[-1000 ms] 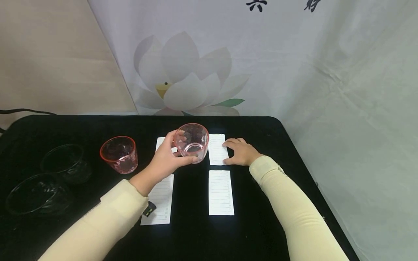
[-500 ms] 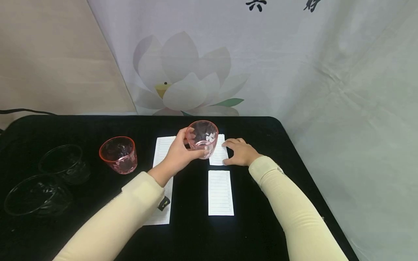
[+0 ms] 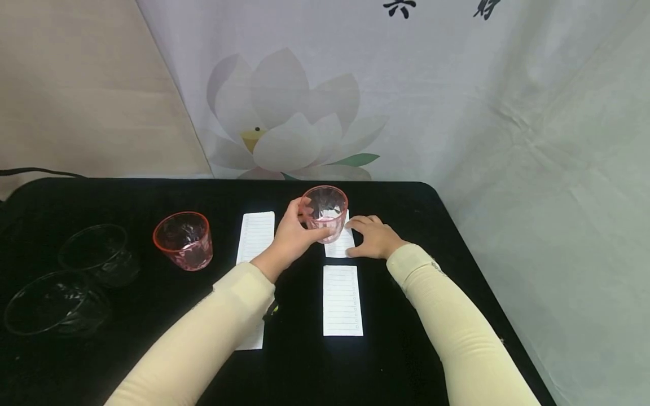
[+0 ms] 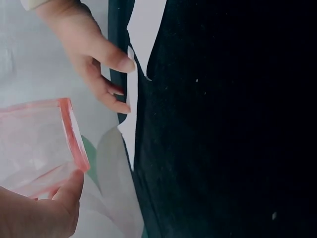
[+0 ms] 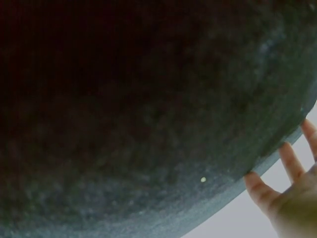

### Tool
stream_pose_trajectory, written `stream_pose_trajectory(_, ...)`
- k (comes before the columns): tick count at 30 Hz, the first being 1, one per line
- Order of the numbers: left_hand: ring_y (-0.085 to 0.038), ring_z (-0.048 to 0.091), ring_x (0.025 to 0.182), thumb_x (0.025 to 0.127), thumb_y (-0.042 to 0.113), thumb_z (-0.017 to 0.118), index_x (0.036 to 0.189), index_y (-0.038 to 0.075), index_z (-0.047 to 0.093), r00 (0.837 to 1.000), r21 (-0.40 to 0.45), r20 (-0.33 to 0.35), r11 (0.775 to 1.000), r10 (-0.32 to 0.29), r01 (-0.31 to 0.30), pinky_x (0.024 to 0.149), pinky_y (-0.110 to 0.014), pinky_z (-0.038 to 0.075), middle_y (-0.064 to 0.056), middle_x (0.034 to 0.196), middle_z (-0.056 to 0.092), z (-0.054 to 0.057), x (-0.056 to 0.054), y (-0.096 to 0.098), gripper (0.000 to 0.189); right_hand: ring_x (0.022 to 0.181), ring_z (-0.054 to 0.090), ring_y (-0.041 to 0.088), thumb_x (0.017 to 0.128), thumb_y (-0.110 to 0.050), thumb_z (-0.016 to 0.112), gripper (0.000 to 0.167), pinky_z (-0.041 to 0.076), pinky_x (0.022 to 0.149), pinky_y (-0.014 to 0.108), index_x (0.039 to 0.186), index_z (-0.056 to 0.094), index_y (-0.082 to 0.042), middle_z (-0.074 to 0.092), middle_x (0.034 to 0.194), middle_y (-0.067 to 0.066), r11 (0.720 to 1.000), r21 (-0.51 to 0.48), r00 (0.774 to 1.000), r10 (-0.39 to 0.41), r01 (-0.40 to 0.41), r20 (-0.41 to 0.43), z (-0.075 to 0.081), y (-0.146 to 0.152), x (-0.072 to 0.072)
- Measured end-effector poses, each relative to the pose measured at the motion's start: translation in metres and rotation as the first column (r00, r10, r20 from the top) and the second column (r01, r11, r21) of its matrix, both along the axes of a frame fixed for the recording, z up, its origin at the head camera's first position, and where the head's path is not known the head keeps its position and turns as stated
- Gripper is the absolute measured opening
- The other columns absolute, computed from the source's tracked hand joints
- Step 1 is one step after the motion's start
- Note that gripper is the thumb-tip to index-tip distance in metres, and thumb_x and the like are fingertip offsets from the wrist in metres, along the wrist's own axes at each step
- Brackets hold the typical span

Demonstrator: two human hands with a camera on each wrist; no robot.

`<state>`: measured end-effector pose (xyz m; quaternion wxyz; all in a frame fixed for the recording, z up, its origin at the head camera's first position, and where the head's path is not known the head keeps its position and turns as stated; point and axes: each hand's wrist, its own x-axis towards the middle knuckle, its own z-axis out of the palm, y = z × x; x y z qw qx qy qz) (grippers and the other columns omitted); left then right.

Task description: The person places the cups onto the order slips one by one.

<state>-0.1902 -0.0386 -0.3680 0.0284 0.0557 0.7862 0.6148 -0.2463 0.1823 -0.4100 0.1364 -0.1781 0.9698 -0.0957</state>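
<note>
Now your left hand (image 3: 291, 235), curled round a pink-rimmed tumbler (image 3: 329, 208), has carried it rightward above the farther right-hand lined slip (image 3: 339, 249). Your right hand (image 3: 374, 238), fingers spread, touches that slip's edge, so both work there.

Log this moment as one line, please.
left hand: holds pink glass | right hand: touches back right paper | other pink glass: on table

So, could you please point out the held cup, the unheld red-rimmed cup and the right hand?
Held cup (image 3: 327, 214): head view, its body.
Unheld red-rimmed cup (image 3: 187, 247): head view, its body.
Right hand (image 3: 376, 238): head view, its back.
</note>
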Motion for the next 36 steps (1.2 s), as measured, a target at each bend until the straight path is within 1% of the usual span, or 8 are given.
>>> stream_pose_trajectory(11, -0.031, 0.043, 0.127, 0.081, 0.018, 0.077, 0.142, 0.008, 0.030, 0.999, 0.051, 0.039, 0.998, 0.036, -0.038, 0.101, -0.046, 0.047, -0.014, 0.139, 0.040, -0.010, -0.005, 0.017, 0.078, 0.137, 0.029, 0.030, 0.077, -0.052, 0.068, 0.082, 0.030, 0.110, 0.060, 0.147, 0.041, -0.017, 0.036, 0.153, 0.005, 1.000, 0.000, 1.000, 0.023, -0.023, 0.010, 0.003, 0.000, 0.003)
stream_pose_trajectory(16, -0.032, 0.045, 0.125, 0.080, 0.018, 0.078, 0.143, 0.006, 0.029, 0.997, 0.086, 0.041, 0.994, 0.063, -0.066, 0.102, -0.044, 0.047, -0.015, 0.140, 0.040, -0.017, -0.010, 0.023, 0.080, 0.138, 0.028, 0.030, 0.077, -0.052, 0.067, 0.083, 0.028, 0.111, 0.060, 0.147, 0.041, -0.018, 0.035, 0.153, 0.005, 1.000, 0.005, 1.000, 0.022, -0.022, 0.005, 0.002, 0.000, 0.003)
stream_pose_trajectory(20, -0.032, 0.045, 0.125, 0.078, 0.017, 0.079, 0.143, 0.005, 0.029, 0.996, 0.101, 0.046, 0.992, 0.075, -0.079, 0.102, -0.043, 0.047, -0.016, 0.141, 0.039, -0.021, -0.012, 0.028, 0.083, 0.138, 0.028, 0.031, 0.076, -0.052, 0.067, 0.084, 0.028, 0.111, 0.061, 0.148, 0.040, -0.017, 0.035, 0.154, 0.006, 1.000, 0.004, 1.000, 0.019, -0.019, 0.001, 0.002, 0.001, 0.003)
stream_pose_trajectory(26, -0.032, 0.045, 0.127, 0.078, 0.015, 0.080, 0.144, 0.004, 0.027, 0.995, 0.090, 0.052, 0.992, 0.081, -0.086, 0.104, -0.042, 0.045, -0.016, 0.143, 0.037, -0.023, -0.012, 0.032, 0.085, 0.139, 0.027, 0.031, 0.076, -0.053, 0.066, 0.086, 0.028, 0.111, 0.060, 0.149, 0.038, -0.016, 0.034, 0.155, 0.006, 1.000, 0.008, 1.000, 0.026, -0.026, 0.003, 0.001, 0.000, 0.003)
stream_pose_trajectory(36, -0.032, 0.044, 0.127, 0.077, 0.014, 0.080, 0.142, 0.003, 0.030, 0.992, 0.078, 0.066, 0.990, 0.109, -0.114, 0.106, -0.043, 0.042, -0.017, 0.142, 0.039, -0.030, -0.014, 0.037, 0.083, 0.139, 0.027, 0.031, 0.075, -0.053, 0.067, 0.088, 0.027, 0.111, 0.061, 0.149, 0.038, -0.016, 0.033, 0.155, 0.006, 1.000, -0.004, 1.000, 0.018, -0.018, 0.010, 0.001, 0.000, 0.004)
